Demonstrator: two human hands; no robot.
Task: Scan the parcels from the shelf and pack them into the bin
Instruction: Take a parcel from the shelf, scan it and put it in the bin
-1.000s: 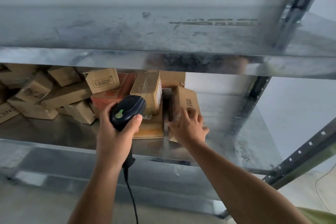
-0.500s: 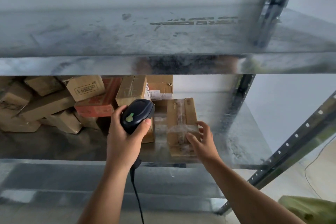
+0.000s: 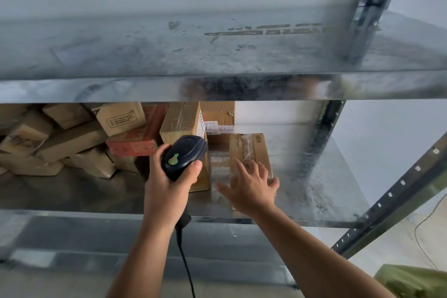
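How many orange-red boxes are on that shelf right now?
1. The orange-red box lies in the middle of the shelf, just left of the scanner; brown parcels piled around it may hide others.

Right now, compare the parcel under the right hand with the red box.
The flat parcel is plain brown and taped; the red box is orange-red. The right hand lies over the flat parcel; the red box sits untouched, further left. Both are cardboard, on one shelf.
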